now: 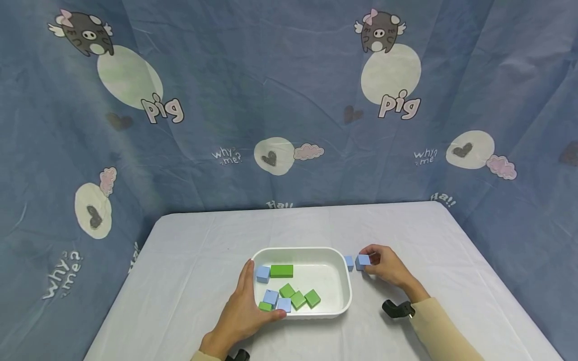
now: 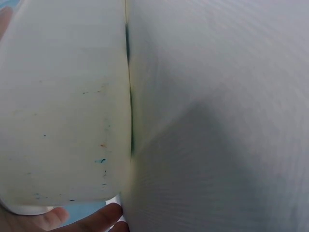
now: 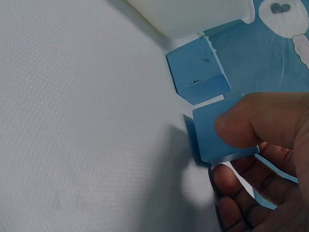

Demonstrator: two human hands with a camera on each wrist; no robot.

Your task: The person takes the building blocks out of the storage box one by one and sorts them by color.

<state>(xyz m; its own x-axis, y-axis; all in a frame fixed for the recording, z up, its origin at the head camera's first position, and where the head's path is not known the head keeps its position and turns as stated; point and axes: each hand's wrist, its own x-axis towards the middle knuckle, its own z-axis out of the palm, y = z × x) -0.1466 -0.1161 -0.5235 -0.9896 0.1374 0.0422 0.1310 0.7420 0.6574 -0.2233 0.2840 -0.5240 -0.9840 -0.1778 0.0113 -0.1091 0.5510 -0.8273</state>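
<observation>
A white tray [image 1: 346,288] sits on the table and holds several blue and green blocks [image 1: 289,296]. My left hand [image 1: 246,306] rests flat against the tray's left wall, fingers straight along its rim; the left wrist view shows that wall [image 2: 63,106] close up. To the right of the tray, my right hand [image 1: 384,265] pinches a light blue cube [image 1: 363,261], also seen in the right wrist view [image 3: 212,133] between thumb and fingers. A second blue cube [image 1: 349,262] [image 3: 198,70] lies on the table between the held one and the tray.
A pale cloth covers the table [image 1: 189,260], whose far edge meets a blue cartoon-print curtain [image 1: 289,100]. A long green block [image 1: 282,271] lies at the tray's back left.
</observation>
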